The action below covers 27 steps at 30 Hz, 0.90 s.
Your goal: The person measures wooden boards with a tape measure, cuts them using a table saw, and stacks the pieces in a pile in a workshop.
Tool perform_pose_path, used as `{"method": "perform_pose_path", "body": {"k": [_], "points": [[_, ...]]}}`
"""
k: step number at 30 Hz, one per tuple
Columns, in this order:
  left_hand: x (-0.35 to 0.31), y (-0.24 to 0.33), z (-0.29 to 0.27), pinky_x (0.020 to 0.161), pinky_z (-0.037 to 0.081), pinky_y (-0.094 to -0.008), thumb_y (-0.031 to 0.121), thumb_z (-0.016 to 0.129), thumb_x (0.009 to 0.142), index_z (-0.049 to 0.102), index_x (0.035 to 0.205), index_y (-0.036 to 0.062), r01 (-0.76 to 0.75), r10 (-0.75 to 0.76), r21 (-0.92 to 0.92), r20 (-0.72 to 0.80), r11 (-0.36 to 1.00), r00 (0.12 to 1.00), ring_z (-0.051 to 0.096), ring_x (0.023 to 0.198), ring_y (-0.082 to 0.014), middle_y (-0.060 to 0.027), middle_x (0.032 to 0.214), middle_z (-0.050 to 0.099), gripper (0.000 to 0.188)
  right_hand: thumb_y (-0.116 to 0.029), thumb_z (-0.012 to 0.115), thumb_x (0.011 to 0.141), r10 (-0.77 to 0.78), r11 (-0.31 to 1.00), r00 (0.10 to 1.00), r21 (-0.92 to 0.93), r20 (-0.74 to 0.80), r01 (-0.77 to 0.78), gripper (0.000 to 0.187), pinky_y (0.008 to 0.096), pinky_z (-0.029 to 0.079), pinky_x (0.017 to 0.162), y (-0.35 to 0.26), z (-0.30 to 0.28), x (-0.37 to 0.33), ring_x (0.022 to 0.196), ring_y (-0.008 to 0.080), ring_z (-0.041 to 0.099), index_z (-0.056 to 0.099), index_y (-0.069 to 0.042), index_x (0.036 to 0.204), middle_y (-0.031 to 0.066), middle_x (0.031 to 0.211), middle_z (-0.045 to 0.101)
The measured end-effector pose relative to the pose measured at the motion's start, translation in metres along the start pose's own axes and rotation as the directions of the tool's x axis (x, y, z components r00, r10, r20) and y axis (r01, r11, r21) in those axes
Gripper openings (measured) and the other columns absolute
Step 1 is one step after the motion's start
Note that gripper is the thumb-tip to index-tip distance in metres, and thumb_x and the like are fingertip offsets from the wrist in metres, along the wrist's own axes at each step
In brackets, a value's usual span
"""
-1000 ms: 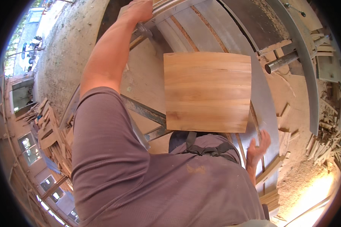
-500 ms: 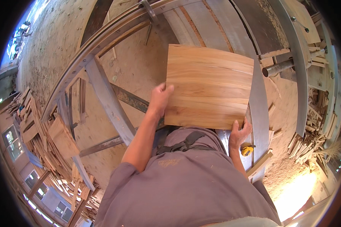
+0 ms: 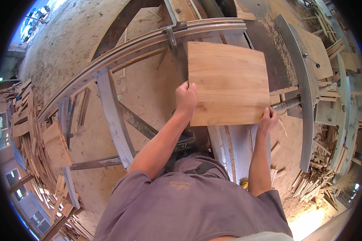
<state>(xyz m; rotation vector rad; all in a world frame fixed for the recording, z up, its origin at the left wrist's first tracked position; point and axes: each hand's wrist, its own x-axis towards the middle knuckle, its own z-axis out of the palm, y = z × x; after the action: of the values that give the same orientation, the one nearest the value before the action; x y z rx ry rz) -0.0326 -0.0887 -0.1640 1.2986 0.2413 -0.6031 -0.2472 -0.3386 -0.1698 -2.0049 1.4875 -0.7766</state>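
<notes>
A square-cornered wooden panel with pale brown grain is held out in front of me. My left hand grips its left edge, thumb on the upper face. At the lower right corner my right hand is closed on the panel. Below it runs the long grey metal table with lengthwise grooves; whether the panel touches that table I cannot tell. Just beyond the panel's far edge lies a metal fence rail. A yellow tape measure shows partly beside my right arm.
A grey frame leg and dark crossbars stand left of me. Stacked wood strips lie at the far left. On the right are a long metal guide, a metal bar and piled offcuts.
Both hands have carried the panel forward, away from my body and toward the fence rail. My right hand has moved up and outward with it, and more of the grooved table shows.
</notes>
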Motion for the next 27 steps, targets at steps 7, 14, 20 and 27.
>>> {"method": "perform_pose_path", "body": {"k": [7, 14, 20, 27], "points": [[0.020, 0.009, 0.010, 0.087, 0.049, -0.0313, 0.011, 0.052, 0.104, 0.067, 0.115, -0.0073, -0.006, -0.007, -0.062, -0.201, 0.998, 0.979, 0.061, 0.095, -0.0150, -0.0111, 0.107, 0.070, 0.026, -0.019, 0.073, 0.086, -0.183, 0.983, 0.983, 0.005, 0.021, 0.183, 0.021, 0.0414, 0.048, 0.084, -0.029, 0.070, 0.069, 0.092, 0.0308, 0.061, 0.074, 0.001, 0.091, 0.0162, 0.096, 0.066], [-0.008, 0.011, 0.004, 0.092, 0.050, -0.0395, 0.016, 0.069, 0.088, 0.062, 0.128, -0.0030, -0.138, 0.256, 0.774, -0.032, 0.617, 0.966, 0.063, 0.106, -0.0345, -0.0252, 0.120, 0.063, 0.045, -0.018, 0.075, 0.084, -0.177, 0.984, 0.984, -0.030, -0.014, 0.177, 0.019, 0.0423, 0.047, 0.083, -0.027, 0.084, 0.079, 0.091, 0.0299, 0.058, 0.073, 0.000, 0.090, 0.0141, 0.092, 0.063], [-0.035, 0.017, 0.028, 0.111, 0.036, -0.0525, 0.014, 0.072, 0.080, 0.057, 0.133, -0.0048, -0.413, 0.582, 0.909, 0.364, -0.053, 0.727, 0.040, 0.133, -0.0453, -0.0279, 0.146, 0.040, 0.058, -0.022, 0.073, 0.085, -0.240, 0.961, 0.970, -0.149, -0.030, 0.233, 0.022, 0.0479, 0.041, 0.093, -0.011, 0.102, 0.076, 0.103, 0.0349, 0.055, 0.073, -0.005, 0.097, 0.0134, 0.100, 0.064], [0.084, 0.074, -0.021, 0.116, 0.031, -0.0566, 0.006, 0.068, 0.079, 0.059, 0.128, -0.0054, -0.419, 0.881, 0.908, 0.210, -0.014, 0.425, 0.037, 0.139, -0.0440, -0.0248, 0.147, 0.042, 0.052, -0.021, 0.069, 0.088, -0.318, 0.917, 0.948, -0.262, -0.028, 0.300, 0.036, 0.0528, 0.035, 0.104, -0.037, 0.094, 0.057, 0.117, 0.0381, 0.052, 0.069, -0.005, 0.120, 0.0156, 0.113, 0.064]]}}
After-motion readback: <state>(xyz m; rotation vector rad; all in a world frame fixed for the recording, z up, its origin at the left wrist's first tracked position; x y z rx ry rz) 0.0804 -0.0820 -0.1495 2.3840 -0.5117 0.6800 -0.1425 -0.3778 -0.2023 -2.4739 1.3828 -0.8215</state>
